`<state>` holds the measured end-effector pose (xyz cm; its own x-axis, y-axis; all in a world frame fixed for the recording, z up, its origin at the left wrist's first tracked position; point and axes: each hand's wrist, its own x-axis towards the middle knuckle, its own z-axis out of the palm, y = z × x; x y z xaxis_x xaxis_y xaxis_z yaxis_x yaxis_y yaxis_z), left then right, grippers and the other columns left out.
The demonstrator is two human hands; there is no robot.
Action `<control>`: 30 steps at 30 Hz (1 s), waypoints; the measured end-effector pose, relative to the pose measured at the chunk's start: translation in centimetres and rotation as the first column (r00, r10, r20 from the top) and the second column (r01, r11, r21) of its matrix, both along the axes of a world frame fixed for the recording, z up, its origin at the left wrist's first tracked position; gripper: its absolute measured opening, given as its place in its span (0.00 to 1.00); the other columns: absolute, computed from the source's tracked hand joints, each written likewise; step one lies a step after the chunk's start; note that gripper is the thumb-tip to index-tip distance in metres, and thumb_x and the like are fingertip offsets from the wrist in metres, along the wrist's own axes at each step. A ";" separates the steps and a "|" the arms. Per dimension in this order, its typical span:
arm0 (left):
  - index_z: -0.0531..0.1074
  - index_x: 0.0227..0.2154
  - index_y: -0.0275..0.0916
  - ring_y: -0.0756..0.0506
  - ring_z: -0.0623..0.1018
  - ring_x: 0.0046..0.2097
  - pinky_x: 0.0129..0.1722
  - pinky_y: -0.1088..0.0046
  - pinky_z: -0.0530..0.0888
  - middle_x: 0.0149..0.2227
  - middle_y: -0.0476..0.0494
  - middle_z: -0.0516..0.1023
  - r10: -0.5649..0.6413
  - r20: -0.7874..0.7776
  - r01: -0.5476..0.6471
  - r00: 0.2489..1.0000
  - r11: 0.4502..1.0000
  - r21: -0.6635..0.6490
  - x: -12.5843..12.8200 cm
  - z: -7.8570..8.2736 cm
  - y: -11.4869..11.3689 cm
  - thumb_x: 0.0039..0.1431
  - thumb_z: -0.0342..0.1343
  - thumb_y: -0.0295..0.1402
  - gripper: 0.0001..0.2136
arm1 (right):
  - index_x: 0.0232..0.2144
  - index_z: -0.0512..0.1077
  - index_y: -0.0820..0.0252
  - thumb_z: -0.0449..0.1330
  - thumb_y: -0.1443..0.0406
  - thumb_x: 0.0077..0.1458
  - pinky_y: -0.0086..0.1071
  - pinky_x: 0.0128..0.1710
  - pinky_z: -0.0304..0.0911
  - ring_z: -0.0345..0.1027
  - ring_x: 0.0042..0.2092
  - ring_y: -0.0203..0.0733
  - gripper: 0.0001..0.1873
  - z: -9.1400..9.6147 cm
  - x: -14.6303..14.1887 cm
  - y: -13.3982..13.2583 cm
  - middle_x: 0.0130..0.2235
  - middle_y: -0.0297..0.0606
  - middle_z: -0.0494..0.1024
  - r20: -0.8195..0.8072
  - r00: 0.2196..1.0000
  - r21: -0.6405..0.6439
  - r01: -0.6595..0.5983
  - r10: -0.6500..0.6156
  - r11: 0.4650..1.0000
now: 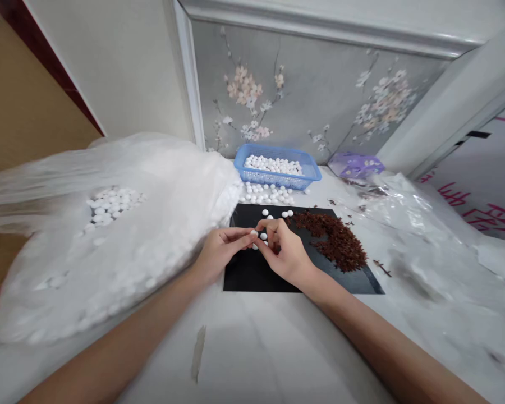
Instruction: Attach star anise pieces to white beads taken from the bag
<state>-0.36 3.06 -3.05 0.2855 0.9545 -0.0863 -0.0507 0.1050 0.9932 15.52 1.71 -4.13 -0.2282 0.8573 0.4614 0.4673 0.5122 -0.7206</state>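
Note:
Above a black mat [256,276], my two hands meet at their fingertips. My left hand [219,249] pinches a small white ball [253,232] between thumb and fingers. The curled index finger and thumb of my right hand [288,249] close on the right side of that same ball. Whether a smaller piece is also between those fingertips I cannot tell. Several loose white balls [285,214] lie on the mat just beyond and beneath my hands. To the right of my right hand spreads a pile of dark reddish-brown, star-like pieces [340,244].
A large translucent bag [180,185] full of white balls bulges at the left. Behind the mat stands a blue basket [309,182] of white balls, more balls [269,194] lying before it. Clear plastic [408,202] and a purple packet [357,165] lie right, near the floral panel [320,84].

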 end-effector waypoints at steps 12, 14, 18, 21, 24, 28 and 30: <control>0.73 0.35 0.37 0.51 0.72 0.32 0.32 0.76 0.69 0.31 0.47 0.75 0.015 -0.100 -0.006 0.995 0.995 0.095 0.1 -0.2 0.0 0.49 0.57 0.41 0.14 | 0.31 0.55 0.57 0.58 0.64 0.48 0.24 0.16 0.46 0.45 0.18 0.23 0.13 0.7 0.9 0.9 0.40 0.34 0.66 -0.167 0.986 -0.026 -0.019 0.014 0.999; 0.72 0.36 0.37 0.52 0.70 0.29 0.28 0.77 0.68 0.28 0.49 0.71 0.092 -0.202 -0.062 0.975 0.986 0.153 0.2 -0.4 0.0 0.50 0.55 0.42 0.15 | 0.32 0.59 0.58 0.59 0.64 0.47 0.25 0.16 0.46 0.45 0.17 0.22 0.12 0.7 2.1 1.8 0.42 0.35 0.65 -0.169 0.983 -0.013 0.076 -0.077 0.997; 0.72 0.35 0.38 0.52 0.65 0.25 0.24 0.77 0.62 0.22 0.52 0.63 0.152 -0.439 -0.014 0.885 0.953 0.302 0.4 -0.4 -0.5 0.52 0.52 0.40 0.12 | 0.30 0.69 0.60 0.58 0.63 0.48 0.29 0.22 0.54 0.53 0.21 0.28 0.06 -0.2 4.2 3.3 0.35 0.35 0.67 0.072 0.936 0.048 0.342 -0.345 0.938; 0.72 0.34 0.40 0.52 0.63 0.23 0.24 0.76 0.61 0.21 0.53 0.62 0.136 -0.554 0.087 0.821 0.930 0.357 0.6 -0.1 -1.1 0.53 0.51 0.38 0.10 | 0.29 0.71 0.58 0.60 0.60 0.47 0.30 0.26 0.57 0.63 0.28 0.35 0.07 -0.8 4.5 3.7 0.34 0.35 0.69 0.250 0.903 0.017 0.357 -0.350 0.934; 0.72 0.33 0.40 0.52 0.63 0.24 0.24 0.76 0.60 0.21 0.53 0.61 0.130 -0.584 0.108 0.801 0.929 0.355 0.7 0.1 -1.4 0.54 0.50 0.38 0.10 | 0.30 0.73 0.56 0.60 0.59 0.48 0.30 0.27 0.57 0.65 0.33 0.38 0.08 -0.9 4.2 3.8 0.35 0.35 0.70 0.312 0.887 -0.006 0.359 -0.339 0.933; 0.72 0.34 0.41 0.52 0.64 0.25 0.25 0.76 0.61 0.22 0.52 0.63 0.135 -0.580 0.094 0.803 0.933 0.346 0.6 0.0 -1.4 0.54 0.49 0.38 0.11 | 0.28 0.73 0.57 0.56 0.62 0.51 0.30 0.26 0.57 0.64 0.30 0.36 0.06 -0.8 4.1 4.0 0.34 0.35 0.70 0.314 0.892 -0.018 0.347 -0.324 0.938; 0.72 0.34 0.41 0.52 0.64 0.25 0.25 0.76 0.61 0.22 0.52 0.63 0.137 -0.574 0.092 0.808 0.932 0.352 0.6 -0.2 -1.3 0.54 0.49 0.39 0.11 | 0.28 0.71 0.58 0.54 0.63 0.53 0.30 0.27 0.57 0.63 0.29 0.35 0.07 -0.8 4.2 4.1 0.35 0.36 0.70 0.282 0.904 0.005 0.332 -0.320 0.943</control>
